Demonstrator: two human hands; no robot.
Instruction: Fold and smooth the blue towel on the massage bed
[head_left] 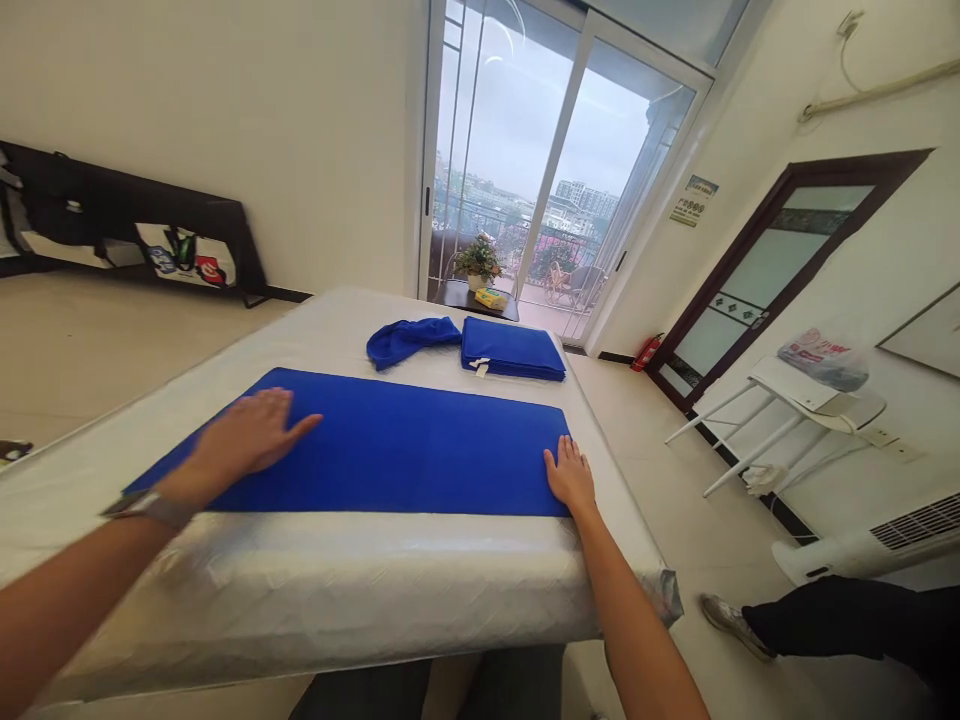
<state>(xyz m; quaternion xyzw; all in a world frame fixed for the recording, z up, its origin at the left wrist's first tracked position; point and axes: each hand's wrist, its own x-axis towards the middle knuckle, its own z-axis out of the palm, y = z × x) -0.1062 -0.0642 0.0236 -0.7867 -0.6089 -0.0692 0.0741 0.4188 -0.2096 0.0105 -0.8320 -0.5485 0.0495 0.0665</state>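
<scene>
A long folded blue cloth (405,440) lies flat along the near edge of a plastic-wrapped mattress (330,560). My left hand (247,435) rests on the cloth's left part, fingers stretched out and thumb apart. On the cloth's right end lies my right hand (571,474), palm down with its fingers extended. Neither hand grips anything. Beyond the cloth sit a neatly folded blue stack (514,347) with a white tag and, to its left, a crumpled blue cloth piece (411,340).
A side table with a potted plant (478,262) and a yellow packet (490,299) stands past the mattress by the glass doors. At right are a white chair (817,390) with a plastic bag (823,358), a red fire extinguisher (646,352) and another person's leg (832,620).
</scene>
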